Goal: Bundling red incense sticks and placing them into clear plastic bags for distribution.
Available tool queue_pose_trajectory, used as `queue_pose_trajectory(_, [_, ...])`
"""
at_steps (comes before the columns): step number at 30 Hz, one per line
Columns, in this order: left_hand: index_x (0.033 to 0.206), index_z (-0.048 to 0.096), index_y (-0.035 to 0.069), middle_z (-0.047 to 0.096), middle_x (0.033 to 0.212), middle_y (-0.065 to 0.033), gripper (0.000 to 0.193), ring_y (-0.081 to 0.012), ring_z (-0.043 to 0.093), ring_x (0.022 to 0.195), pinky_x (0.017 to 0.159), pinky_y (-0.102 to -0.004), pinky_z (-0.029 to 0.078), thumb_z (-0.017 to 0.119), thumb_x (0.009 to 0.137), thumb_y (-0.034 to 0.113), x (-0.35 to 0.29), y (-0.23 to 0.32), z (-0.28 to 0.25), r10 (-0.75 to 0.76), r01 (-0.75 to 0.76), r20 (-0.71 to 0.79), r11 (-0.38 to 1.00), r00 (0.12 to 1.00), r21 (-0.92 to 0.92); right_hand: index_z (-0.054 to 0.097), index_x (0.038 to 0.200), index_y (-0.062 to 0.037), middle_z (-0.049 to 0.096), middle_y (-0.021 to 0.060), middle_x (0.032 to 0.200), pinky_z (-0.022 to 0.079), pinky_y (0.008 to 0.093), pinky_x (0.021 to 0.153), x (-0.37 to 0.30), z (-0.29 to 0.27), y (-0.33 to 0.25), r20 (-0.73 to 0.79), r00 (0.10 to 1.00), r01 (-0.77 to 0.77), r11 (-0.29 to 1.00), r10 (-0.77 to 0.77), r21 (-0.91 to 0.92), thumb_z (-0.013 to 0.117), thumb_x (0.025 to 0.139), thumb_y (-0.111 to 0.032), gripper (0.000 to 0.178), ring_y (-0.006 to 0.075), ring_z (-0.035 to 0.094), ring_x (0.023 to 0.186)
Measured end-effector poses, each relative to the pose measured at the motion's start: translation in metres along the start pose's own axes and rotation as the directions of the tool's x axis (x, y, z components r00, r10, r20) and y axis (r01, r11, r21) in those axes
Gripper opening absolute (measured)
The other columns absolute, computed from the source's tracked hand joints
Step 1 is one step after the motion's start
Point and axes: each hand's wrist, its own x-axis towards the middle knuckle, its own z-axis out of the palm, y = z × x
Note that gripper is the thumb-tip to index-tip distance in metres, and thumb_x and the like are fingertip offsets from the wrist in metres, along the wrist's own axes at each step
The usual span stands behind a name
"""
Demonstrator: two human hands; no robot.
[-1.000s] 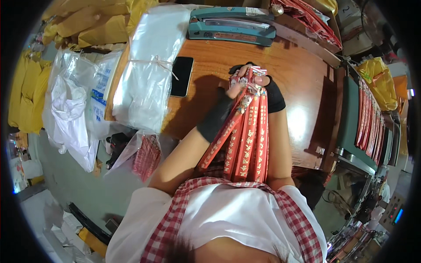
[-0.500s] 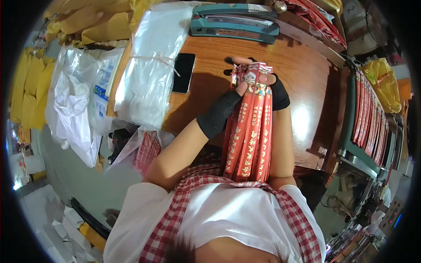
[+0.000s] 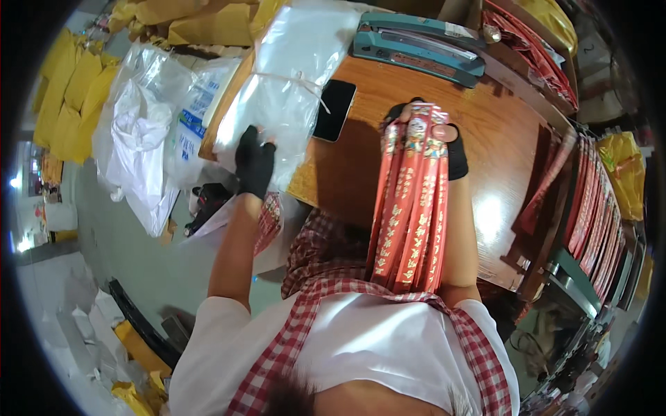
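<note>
My right hand (image 3: pixel 454 149), in a black fingerless glove, is closed round the top of a bundle of long, narrow red packets (image 3: pixel 409 215). These have gold print and patterned upper ends, and they hang down toward my apron. At the lower part of a stack of clear plastic bags (image 3: pixel 281 90) is my left hand (image 3: pixel 255 164), gloved alike, its thumb and fingertips apart over the plastic. A string ties the stack across its middle. Whether the left fingertips touch a single bag cannot be made out.
A dark phone (image 3: pixel 335 111) lies beside the bags on the wooden table (image 3: pixel 485 132). Teal metal sealers (image 3: pixel 420 48) stand at the back. More red packets (image 3: pixel 596 208) fill a rack at the right. White plastic sacks (image 3: pixel 139 132) and yellow bags (image 3: pixel 73 97) are at the left.
My left hand has let go of the red packets and moved left to the clear bags. The right hand keeps hold of the bundle. The whole view has shifted a little.
</note>
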Motion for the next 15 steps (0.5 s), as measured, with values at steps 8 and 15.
queue_pose_trajectory(8, [0.101, 0.059, 0.009, 0.065, 0.082, -0.0179, 0.029, -0.0379, 0.063, 0.078, 0.067, -0.0448, 0.048, 0.066, 0.079, 0.026, 0.039, 0.204, -0.034, 0.443, -0.414, 0.152, 0.891, 0.884, -0.186, 0.057, 0.102, 0.0034, 0.06, 0.0225, 0.096, 0.054, 0.0432, 0.078, -0.01, 0.024, -0.007, -0.148, 0.979, 0.133, 0.989, -0.14, -0.057, 0.069, 0.066, -0.038, 0.056, 0.0349, 0.064, 0.087])
queue_pose_trajectory(15, [0.081, 0.064, 0.008, 0.063, 0.071, -0.0158, 0.031, -0.0348, 0.062, 0.072, 0.061, -0.0441, 0.046, 0.051, 0.093, 0.033, 0.025, 0.285, -0.028, 0.515, -0.46, 0.184, 0.845, 0.837, -0.274, 0.055, 0.115, 0.0018, 0.066, 0.0183, 0.1, 0.055, 0.0355, 0.085, -0.044, 0.043, -0.028, -0.272, 0.961, 0.066, 0.994, -0.042, 0.081, 0.072, 0.07, -0.026, 0.056, 0.0252, 0.067, 0.093])
